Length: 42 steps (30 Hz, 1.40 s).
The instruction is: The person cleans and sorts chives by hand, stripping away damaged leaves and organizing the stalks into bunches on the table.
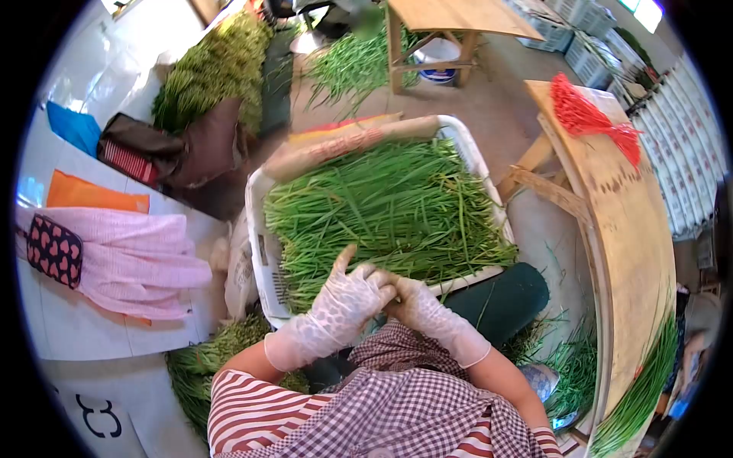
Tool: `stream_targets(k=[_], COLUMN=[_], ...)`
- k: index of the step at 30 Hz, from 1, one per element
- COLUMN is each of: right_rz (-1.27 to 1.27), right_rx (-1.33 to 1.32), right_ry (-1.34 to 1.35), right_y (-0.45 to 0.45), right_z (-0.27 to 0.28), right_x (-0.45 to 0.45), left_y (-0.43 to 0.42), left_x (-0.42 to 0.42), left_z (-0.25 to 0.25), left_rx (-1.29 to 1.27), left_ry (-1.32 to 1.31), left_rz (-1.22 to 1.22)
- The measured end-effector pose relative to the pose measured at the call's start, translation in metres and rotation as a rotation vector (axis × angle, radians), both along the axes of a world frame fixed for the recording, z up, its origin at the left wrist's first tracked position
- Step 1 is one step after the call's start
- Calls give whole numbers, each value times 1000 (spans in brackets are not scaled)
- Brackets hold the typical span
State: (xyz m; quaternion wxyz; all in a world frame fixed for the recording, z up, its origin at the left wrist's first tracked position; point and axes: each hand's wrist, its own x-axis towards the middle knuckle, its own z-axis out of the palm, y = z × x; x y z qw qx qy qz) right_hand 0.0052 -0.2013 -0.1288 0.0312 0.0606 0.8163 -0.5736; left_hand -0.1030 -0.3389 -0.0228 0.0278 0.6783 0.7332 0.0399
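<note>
My left hand (338, 306), in a thin whitish glove, is raised over the near edge of a white plastic basket (265, 276). One of its fingers points up, and the others curl toward my right hand (422, 307). That hand wears a similar glove, its fingers closed and meeting the left fingertips. Whatever is between the fingers, if anything, is too small or hidden to name. Long, thin green stalks (382, 206) fill the basket in a thick layer, lying mostly crosswise. Brownish sacking (328, 153) lines the far side of the basket.
A wooden bench (622, 252) on the right bears red ties (584, 114) and a bundle of green stalks (641, 389). More stalks (569, 374) lie on the floor. Beneath the far table (458, 17) stands a white bucket (437, 59). Clothing and bags (126, 259) lie at left.
</note>
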Motion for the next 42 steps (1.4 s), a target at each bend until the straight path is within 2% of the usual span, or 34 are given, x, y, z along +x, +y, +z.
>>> stream_targets(k=[1,3,4,5,6,7,8,10,11,12,13,14,16,18,19,21,22,23,24,25,26,27,29,30,33,35,36,37,39,40,41,42], right_rz=[-42,-179,-200,-247,-335,-453,-443,-660,-1040,-833,-721,-676,-648,-559,-428,-200,-196,-234,-125,-81,-25,27,107,143,27,122,152,181,224,229,359,419], right_rx=[-58,-312,-472,-609,-716,-526,-530,-568,-471,-521,-461,-284,138,557,401,318,-97,-49,488,485,433,383,537,613,661,672,637,607,429,362,506,573], right_ry=[29,-110,-168,-42,-65,-103,-18,244,463,659,803,903,841,512,457,459,245,99,89,-24,-70,-109,-113,-120,267,397,454,513,364,289,-101,-231], right_y=[0,9,19,30,42,47,60,89,87,106,116,117,112,95,79,46,29,19,15,12,13,16,25,29,34,26,16,4,-21,-32,-38,-38], right_z=[3,-3,13,-3,-1,29,45,74,108,140,166,187,197,159,124,64,42,17,10,7,4,0,6,9,19,18,8,1,-5,-9,16,25], right_x=[-4,-10,-18,-21,-22,-26,-25,-21,-26,-15,-8,-7,-12,-24,-40,-67,-68,-66,-61,-57,-51,-48,-44,-43,-38,-52,-63,-71,-82,-87,-97,-108], left_y=[-6,-15,-27,-43,-64,-82,-101,-124,-137,-150,-164,-181,-175,-159,-145,-109,-115,-116,-112,-110,-113,-120,-135,-134,-123,-123,-122,-112,-79,-65,-55,-51], left_x=[-13,-57,-80,-101,-126,-141,-156,-168,-170,-169,-171,-177,-155,-120,-103,-72,-72,-74,-77,-77,-82,-85,-88,-86,-85,-86,-83,-78,-65,-56,-50,-50], left_z=[-4,-7,-22,-48,-80,-97,-115,-131,-143,-161,-184,-228,-225,-215,-211,-207,-231,-242,-242,-241,-236,-236,-240,-236,-196,-161,-153,-137,-94,-73,-61,-62], left_rx=[148,427,537,638,688,683,681,549,501,454,406,545,243,-107,-300,-790,-781,-809,-838,-871,-840,-807,-741,-737,-658,-397,-283,-303,-335,-228,-120,-166], left_ry=[-139,-430,-443,-451,-691,-746,-803,-571,-495,-420,-347,-298,-577,-746,-774,-236,-237,-201,-164,-134,-276,-302,-350,-275,-140,-345,-258,-203,-90,-46,-4,164], left_rz=[12,150,396,654,869,1010,1151,1277,1248,1214,1180,1012,1028,983,928,796,817,840,859,875,943,889,770,763,787,840,750,693,574,488,401,385])
